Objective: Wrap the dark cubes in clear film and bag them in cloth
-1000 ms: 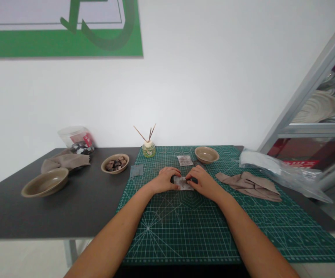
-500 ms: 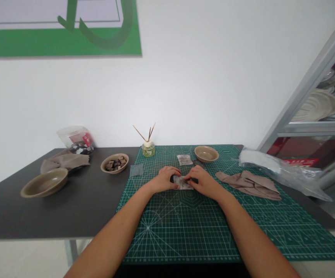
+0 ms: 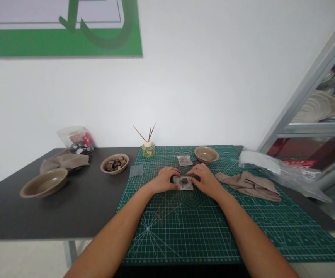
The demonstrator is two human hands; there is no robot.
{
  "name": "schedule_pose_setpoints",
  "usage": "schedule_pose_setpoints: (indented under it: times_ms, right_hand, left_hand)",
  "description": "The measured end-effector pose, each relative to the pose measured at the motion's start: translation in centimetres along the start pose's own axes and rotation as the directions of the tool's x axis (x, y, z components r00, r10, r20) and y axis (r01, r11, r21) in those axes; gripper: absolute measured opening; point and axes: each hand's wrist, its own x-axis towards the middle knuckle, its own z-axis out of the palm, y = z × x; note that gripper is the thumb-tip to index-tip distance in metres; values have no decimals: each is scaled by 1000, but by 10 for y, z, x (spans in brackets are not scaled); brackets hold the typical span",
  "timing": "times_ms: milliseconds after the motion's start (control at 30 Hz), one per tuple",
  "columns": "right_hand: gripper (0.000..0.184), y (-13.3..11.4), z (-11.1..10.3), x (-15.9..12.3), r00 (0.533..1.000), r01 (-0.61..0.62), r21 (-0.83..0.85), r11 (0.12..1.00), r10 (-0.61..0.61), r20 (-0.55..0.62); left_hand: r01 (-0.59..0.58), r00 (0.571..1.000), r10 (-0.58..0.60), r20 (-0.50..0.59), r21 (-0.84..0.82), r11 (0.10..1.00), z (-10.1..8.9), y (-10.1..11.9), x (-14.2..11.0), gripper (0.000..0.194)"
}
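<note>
A small square of pale paper (image 3: 186, 186) lies on the green cutting mat (image 3: 190, 227) with a small brown lump (image 3: 184, 180) on its middle. My left hand (image 3: 165, 179) rests at the paper's left edge, fingers curled and pressing on it. At the paper's right side my right hand (image 3: 204, 179) lies on the mat with fingers loosely stretched, touching a dark object behind the paper. A second paper square (image 3: 184, 160) lies farther back.
A reed diffuser (image 3: 148, 148) and an empty bowl (image 3: 206, 154) stand at the mat's far edge. A bowl of brown pieces (image 3: 115, 163), a larger bowl (image 3: 45, 182), a cloth (image 3: 64, 161) and a plastic jar (image 3: 76, 139) sit left. Folded cloth (image 3: 248, 185) and a plastic bag (image 3: 283, 172) lie right.
My right hand has drawn back to the right off the paper, uncovering the brown lump on it. My left hand has stayed in place.
</note>
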Motion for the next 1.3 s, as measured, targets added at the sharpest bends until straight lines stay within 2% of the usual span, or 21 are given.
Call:
schedule_pose_setpoints:
  times_ms: [200, 367, 567, 767, 967, 1133, 1300]
  right_hand:
    - [7, -7, 1, 0, 997, 13, -38, 999, -10, 71]
    - [7, -8, 3, 1, 994, 31, 34, 999, -35, 105]
    - [5, -5, 2, 2, 997, -17, -46, 999, 20, 71]
    - [7, -7, 2, 1, 994, 28, 30, 999, -31, 104]
    - [5, -3, 1, 1, 997, -21, -24, 999, 23, 76]
    - [8, -8, 5, 2, 993, 42, 48, 998, -47, 107]
    - [5, -6, 7, 4, 999, -21, -73, 997, 24, 47]
  left_hand:
    - [-11, 1000, 11, -6, -5, 1000, 1, -1, 0, 40]
    - [-12, 1000, 12, -11, -3, 1000, 2, -3, 1, 40]
    - [-10, 1000, 10, -10, -3, 1000, 2, -3, 1, 41]
    - [-17, 1000, 17, -11, 1, 1000, 3, -4, 1, 40]
    - [-6, 1000, 6, -6, -5, 1000, 2, -3, 1, 40]
    - [-7, 1000, 7, -7, -7, 1000, 2, -2, 1, 40]
    - [0, 1000, 0, -5, -14, 1000, 1, -2, 1, 40]
